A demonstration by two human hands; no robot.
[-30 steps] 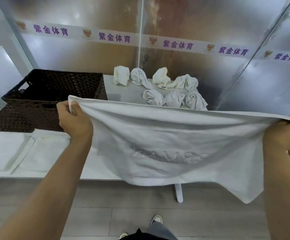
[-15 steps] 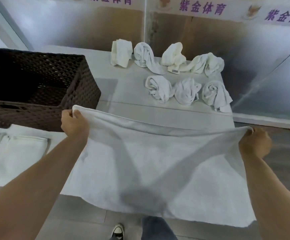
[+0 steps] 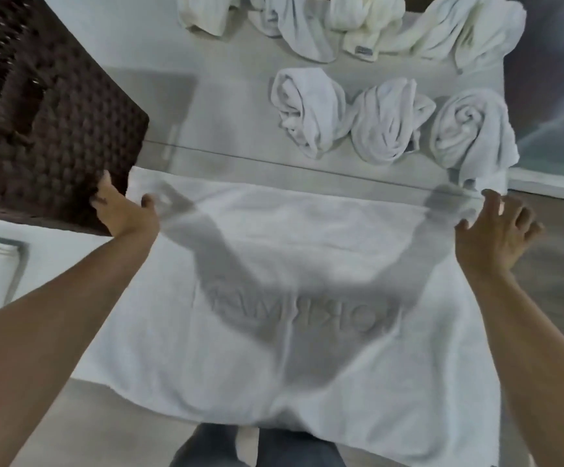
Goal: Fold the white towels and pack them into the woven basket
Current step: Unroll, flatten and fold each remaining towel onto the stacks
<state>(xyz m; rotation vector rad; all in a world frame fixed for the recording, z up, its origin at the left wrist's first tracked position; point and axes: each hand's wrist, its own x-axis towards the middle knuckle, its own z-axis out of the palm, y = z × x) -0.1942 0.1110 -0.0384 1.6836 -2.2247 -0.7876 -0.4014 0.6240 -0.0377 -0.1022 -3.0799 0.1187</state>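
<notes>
Towel's spread out flat, fold hasn't started

The white towel (image 3: 307, 264) lies open on the desk (image 3: 226, 106), near edge hanging off the front. Left hand (image 3: 125, 214) and right hand (image 3: 496, 237) sit at its far corners, fingers loose and spread, gripping nothing as far as I can see. Woven basket (image 3: 54, 129) is just left of it. Next up, I'd guess: grab two corners and fold it in half, keeping edges lined up
</notes>
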